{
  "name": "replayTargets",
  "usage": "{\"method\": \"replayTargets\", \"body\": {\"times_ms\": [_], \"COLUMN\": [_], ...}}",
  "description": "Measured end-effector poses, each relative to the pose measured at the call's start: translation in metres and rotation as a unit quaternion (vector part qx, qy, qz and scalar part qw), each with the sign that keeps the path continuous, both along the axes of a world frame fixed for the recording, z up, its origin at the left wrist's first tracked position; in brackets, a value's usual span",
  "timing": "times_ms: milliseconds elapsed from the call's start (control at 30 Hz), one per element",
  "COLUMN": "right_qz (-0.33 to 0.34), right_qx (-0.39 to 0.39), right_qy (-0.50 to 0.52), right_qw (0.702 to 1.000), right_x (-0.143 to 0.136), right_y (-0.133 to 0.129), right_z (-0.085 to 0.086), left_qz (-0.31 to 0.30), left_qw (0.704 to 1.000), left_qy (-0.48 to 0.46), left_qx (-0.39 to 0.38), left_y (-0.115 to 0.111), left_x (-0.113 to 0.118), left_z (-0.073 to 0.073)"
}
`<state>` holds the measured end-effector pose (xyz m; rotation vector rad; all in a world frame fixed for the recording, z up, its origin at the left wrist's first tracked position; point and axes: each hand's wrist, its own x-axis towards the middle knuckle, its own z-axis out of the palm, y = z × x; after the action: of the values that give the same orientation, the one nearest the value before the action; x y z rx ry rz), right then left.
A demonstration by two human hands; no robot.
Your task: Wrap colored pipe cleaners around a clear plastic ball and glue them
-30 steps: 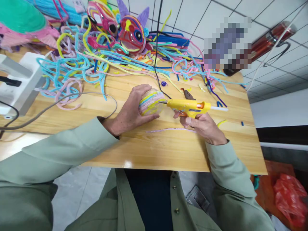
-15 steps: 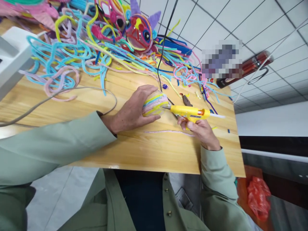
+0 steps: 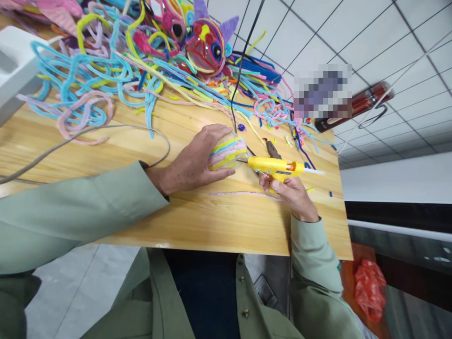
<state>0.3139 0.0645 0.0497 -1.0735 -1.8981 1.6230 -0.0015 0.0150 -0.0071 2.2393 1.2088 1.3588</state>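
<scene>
My left hand (image 3: 199,162) is wrapped round a rounded object (image 3: 228,151) striped in yellow, blue and pale pink, resting on the wooden table. In my right hand (image 3: 291,192) is a yellow glue gun (image 3: 275,165), its metal nozzle pointing left at the right side of the striped object. A white glue stick sticks out of the gun's back end. Below them a thin pale pink strip (image 3: 243,193) lies on the table. Dark-handled pliers (image 3: 272,149) lie just behind the gun, partly hidden by it.
Tangled fuzzy stems (image 3: 79,70) cover the table's back and left. Among them stands a round fish-like figure (image 3: 206,49). A white device (image 3: 17,66) is at the far left, a dark red flask (image 3: 356,108) at the back right. Cables cross the table (image 3: 169,230).
The glue gun and my right hand have moved slightly left, bringing the nozzle a little nearer the striped object. The whole view has shifted slightly.
</scene>
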Motion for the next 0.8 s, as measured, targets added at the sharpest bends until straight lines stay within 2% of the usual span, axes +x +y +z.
{"method": "replayTargets", "body": {"times_ms": [467, 800], "right_qz": [0.001, -0.004], "right_qx": [0.010, 0.007], "right_qy": [0.017, -0.013], "right_qw": [1.000, 1.000], "right_x": [0.0003, -0.0023], "right_y": [0.0009, -0.0020], "right_z": [-0.0029, 0.0008], "left_qz": [0.002, 0.008], "left_qw": [1.000, 1.000], "left_qy": [-0.005, -0.001], "left_qx": [0.003, -0.002], "left_y": [0.0007, 0.0010], "left_x": [-0.0008, -0.0006], "left_z": [-0.0017, -0.0019]}}
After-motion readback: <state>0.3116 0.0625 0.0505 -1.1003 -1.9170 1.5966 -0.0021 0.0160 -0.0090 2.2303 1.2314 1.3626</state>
